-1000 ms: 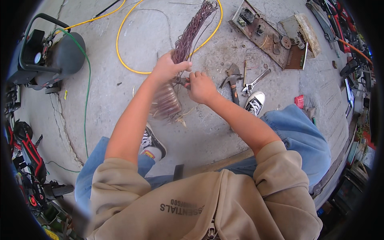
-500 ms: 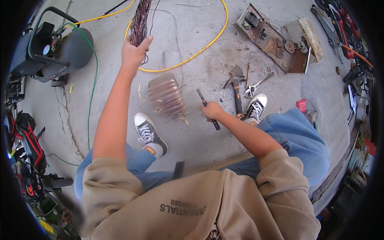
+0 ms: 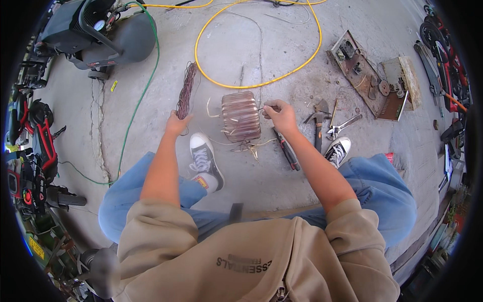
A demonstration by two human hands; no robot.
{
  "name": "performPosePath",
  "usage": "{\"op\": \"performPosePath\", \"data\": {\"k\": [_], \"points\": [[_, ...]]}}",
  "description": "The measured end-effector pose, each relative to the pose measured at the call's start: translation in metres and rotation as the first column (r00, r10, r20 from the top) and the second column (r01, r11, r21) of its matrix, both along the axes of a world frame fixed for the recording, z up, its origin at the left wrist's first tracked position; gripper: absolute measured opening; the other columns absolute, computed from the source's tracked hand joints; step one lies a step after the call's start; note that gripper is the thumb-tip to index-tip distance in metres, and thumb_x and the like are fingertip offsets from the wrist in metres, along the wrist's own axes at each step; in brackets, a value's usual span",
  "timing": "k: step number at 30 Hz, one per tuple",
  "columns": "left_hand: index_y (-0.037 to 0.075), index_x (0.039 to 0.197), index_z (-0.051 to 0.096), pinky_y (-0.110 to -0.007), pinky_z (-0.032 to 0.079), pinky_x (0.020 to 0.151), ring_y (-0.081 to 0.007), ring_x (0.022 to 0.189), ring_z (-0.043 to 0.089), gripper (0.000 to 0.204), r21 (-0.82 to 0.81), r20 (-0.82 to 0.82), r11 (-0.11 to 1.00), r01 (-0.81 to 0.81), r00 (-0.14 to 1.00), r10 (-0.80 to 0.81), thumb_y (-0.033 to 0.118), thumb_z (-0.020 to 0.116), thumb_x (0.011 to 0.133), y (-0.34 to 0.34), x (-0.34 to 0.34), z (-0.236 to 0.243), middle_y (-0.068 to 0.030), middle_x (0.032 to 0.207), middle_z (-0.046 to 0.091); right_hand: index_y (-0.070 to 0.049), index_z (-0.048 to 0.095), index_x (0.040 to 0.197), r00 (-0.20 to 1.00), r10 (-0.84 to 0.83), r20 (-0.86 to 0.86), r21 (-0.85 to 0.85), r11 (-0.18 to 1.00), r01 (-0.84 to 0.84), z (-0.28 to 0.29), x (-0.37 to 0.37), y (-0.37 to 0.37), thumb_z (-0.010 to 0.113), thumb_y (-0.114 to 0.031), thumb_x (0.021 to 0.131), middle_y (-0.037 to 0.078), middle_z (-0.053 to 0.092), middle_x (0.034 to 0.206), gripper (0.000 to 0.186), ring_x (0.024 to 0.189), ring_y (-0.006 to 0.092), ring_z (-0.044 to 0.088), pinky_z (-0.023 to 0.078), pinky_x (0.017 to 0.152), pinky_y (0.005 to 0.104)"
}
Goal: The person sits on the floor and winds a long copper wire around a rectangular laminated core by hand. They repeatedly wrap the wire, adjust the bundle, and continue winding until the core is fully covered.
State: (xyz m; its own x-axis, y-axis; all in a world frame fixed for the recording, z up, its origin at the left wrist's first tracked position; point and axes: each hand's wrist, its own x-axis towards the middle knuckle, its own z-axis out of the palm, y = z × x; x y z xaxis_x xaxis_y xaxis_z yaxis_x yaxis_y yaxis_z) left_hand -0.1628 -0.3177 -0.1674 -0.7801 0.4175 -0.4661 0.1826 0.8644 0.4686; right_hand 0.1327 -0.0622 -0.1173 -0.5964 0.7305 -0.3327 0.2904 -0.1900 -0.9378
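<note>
My left hand (image 3: 177, 124) is closed around the lower end of a long bundle of reddish-brown wire (image 3: 187, 91), which points away from me above the concrete. Right of it, between my feet, stands a ribbed block of copper windings (image 3: 240, 116) with pale leads sticking out. At the block's right side my right hand (image 3: 282, 118) has its thumb and fingers pinched together on a thin dark wire (image 3: 260, 109). Just below that hand, pliers (image 3: 287, 151) with black and red handles lie on the floor, partly beside my forearm.
A claw hammer (image 3: 318, 128) and an adjustable wrench (image 3: 344, 127) lie near my right shoe. Farther right sits an opened rusty metal casing (image 3: 375, 83). A yellow hose (image 3: 197, 45) loops ahead; a black air compressor (image 3: 128, 40) with a green hose (image 3: 147, 88) stands far left.
My left hand has come down and nearer with the wire bundle. My right hand has let go of the pliers, now on the floor, and moved to the copper block's side.
</note>
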Motion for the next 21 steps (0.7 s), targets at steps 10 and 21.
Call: {"op": "performPosePath", "data": {"k": [10,21], "points": [[-0.005,0.120,0.057,-0.035,0.048,0.092,-0.0308,0.106,0.063,0.047,0.025,-0.281,0.992,-0.120,0.952,0.123,0.015,0.063,0.079,0.000,0.071,0.037,-0.0238,0.119,0.062,0.005,0.070,0.089,0.968,0.055,0.246,-0.021,0.998,-0.052,-0.019,-0.006,-0.002,0.068,-0.009,0.083,0.009,0.070,0.073,0.015,0.062,0.0127,0.064,0.050,0.056,0.0260],[-0.006,0.117,0.058,-0.031,0.053,0.085,-0.0187,0.092,0.062,0.029,0.257,0.882,0.776,-0.577,0.467,0.055,0.006,0.054,0.090,0.037,0.132,0.030,-0.0090,0.101,0.064,0.007,0.068,0.105,0.968,0.205,0.144,-0.510,0.854,-0.105,-0.053,-0.019,-0.011,0.062,-0.006,0.088,0.007,0.066,0.078,0.022,0.062,0.0118,0.058,0.046,0.054,0.0265]]}}
